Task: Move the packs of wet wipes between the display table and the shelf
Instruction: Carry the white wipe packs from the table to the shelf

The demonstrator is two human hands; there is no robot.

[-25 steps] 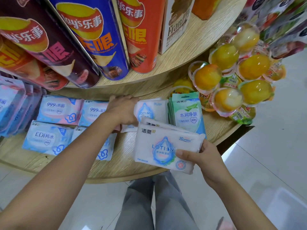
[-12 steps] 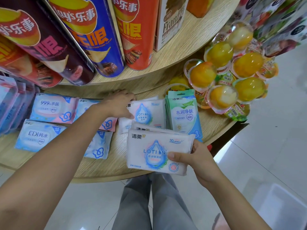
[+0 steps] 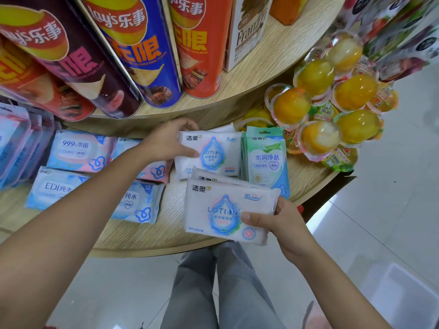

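My right hand [image 3: 282, 224] holds a stack of white LOTION packs [image 3: 225, 210] over the front edge of the round wooden display table [image 3: 152, 236]. My left hand [image 3: 166, 141] grips the left end of another white LOTION pack [image 3: 213, 153] lying on the table, thumb on its face and fingers over its far edge. Green wet wipes packs [image 3: 266, 157] stand just right of it. Blue and pink wipes packs [image 3: 80, 150] and blue EDI packs [image 3: 54, 186] lie flat to the left, partly under my left forearm.
Tall crisp cans [image 3: 142, 55] and a white box [image 3: 247, 32] stand on the upper tier. Orange jelly cups [image 3: 316, 110] are piled at the table's right. More wipes packs [image 3: 14, 143] stand at the far left. Tiled floor and my legs lie below.
My left hand has slid off the top of the pack on the table and taken hold of its left end. The right hand keeps its stack almost still.
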